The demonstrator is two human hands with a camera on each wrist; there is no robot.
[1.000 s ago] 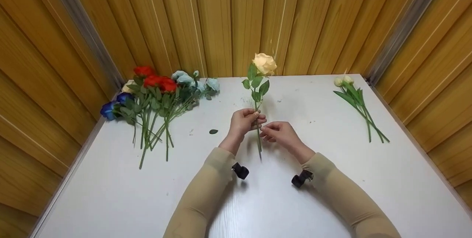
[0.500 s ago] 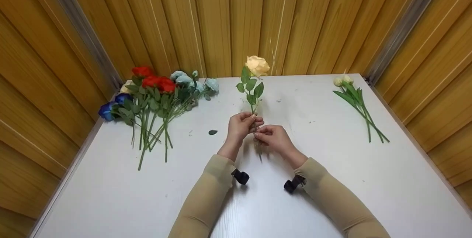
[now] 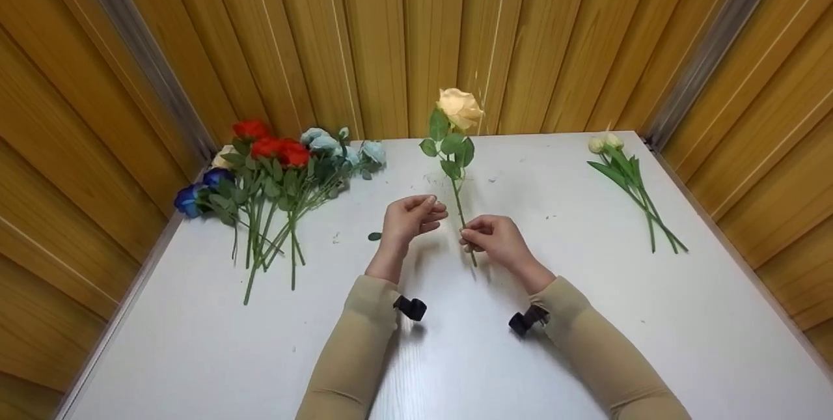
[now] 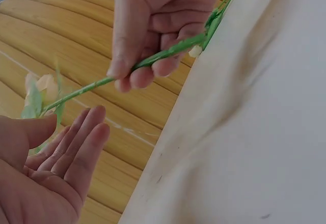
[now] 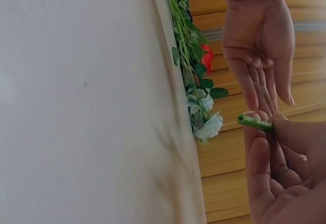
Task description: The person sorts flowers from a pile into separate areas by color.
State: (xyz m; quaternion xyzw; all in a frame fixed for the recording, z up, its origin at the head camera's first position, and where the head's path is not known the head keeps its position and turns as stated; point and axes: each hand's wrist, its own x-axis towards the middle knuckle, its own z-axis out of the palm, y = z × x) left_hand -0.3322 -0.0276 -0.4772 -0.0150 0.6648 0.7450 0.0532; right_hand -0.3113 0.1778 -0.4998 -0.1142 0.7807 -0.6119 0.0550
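A pale peach rose (image 3: 459,109) with green leaves stands nearly upright over the table's middle. My right hand (image 3: 493,238) pinches its stem low down, between thumb and fingers. In the right wrist view the cut end of the stem (image 5: 256,123) sticks out from those fingers. To the left of the stem my left hand (image 3: 411,221) is held with fingers extended and nothing in them. The left wrist view has the left hand (image 4: 63,158) below the stem (image 4: 97,84), palm and loose fingers showing.
Red, light blue and dark blue flowers (image 3: 270,172) lie in a heap at the back left of the white table (image 3: 520,368). White tulips (image 3: 628,172) lie at the back right. A loose leaf (image 3: 375,236) is partly behind the left hand. Wooden panels (image 3: 377,36) enclose the sides.
My left hand has let go of the rose stem and moved left. The right hand now pinches the stem alone and has shifted slightly right with the rose.
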